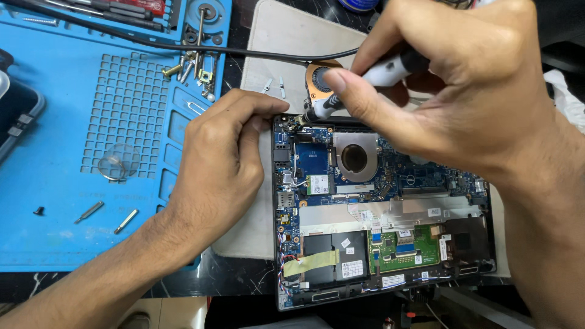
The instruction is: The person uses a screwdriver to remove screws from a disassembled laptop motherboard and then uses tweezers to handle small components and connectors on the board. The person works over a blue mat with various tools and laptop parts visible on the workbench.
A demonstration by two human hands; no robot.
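Work in hand: an opened laptop (381, 207) lies right of centre, bottom cover off, board, heat sink and battery bay bare.
Right hand (451, 79): upper right, its grip closed round a screwdriver (365, 79); the tip sits at the laptop's upper left corner.
Left hand (219, 158): centre; fingertips press the same corner beside the tip. The grip holds nothing I can make out, fingers curled and resting.
Done, by my reading: cover removed, several screws (192, 67) already out and lying on the blue mat (61, 183); a copper fan (320, 82) lies loose just above the laptop.
Left, by my reading: board, wireless card and cables are in place, so much of the strip-down remains.
Surface: a dark marbled desk (237, 277); the laptop rests on a pale pad (292, 36), the mat to its left.
Mat: two bits (106, 216) at lower left, tools in the upper-left tray, a black cable (183, 49) across the top.
Room: little shows beyond the desk.
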